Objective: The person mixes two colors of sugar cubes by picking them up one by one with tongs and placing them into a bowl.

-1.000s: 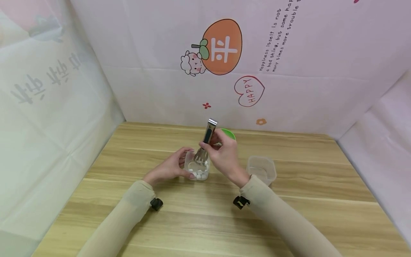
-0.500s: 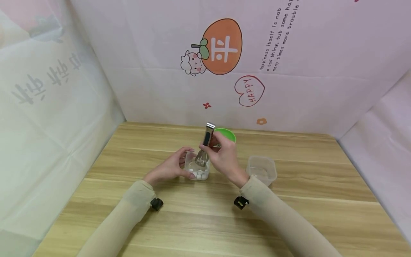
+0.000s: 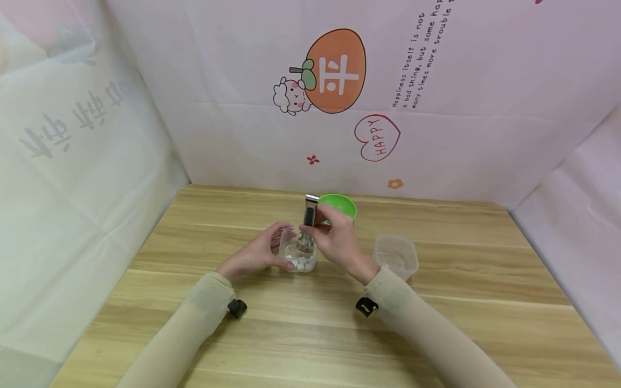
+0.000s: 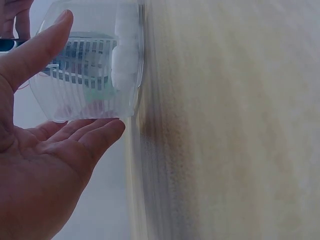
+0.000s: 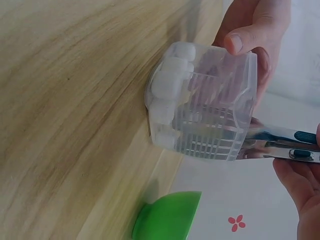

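Note:
My left hand (image 3: 257, 252) grips a clear plastic container (image 3: 290, 251) on the table, thumb on one side and fingers on the other. Along its bottom lie several small white pieces (image 5: 166, 85) that look like marshmallows. In my right hand (image 3: 339, 240) is a pair of metal tongs (image 3: 310, 209) with dark handle inserts, pinched between thumb and fingers. The tongs stand nearly upright, their slotted heads inside the container, as the right wrist view shows through the wall. Whether the heads hold a piece I cannot tell.
A green bowl (image 3: 343, 203) stands behind my right hand, near the table's back edge. To the right is a second clear plastic container (image 3: 411, 260), close to my right forearm. Printed cloth (image 3: 233, 140) walls surround the wooden table (image 3: 301, 334) at the back and sides.
The tongs have gone lower into the container, and their top has swung left to a more upright stance. More of the green bowl shows. My left hand and the container stay in place.

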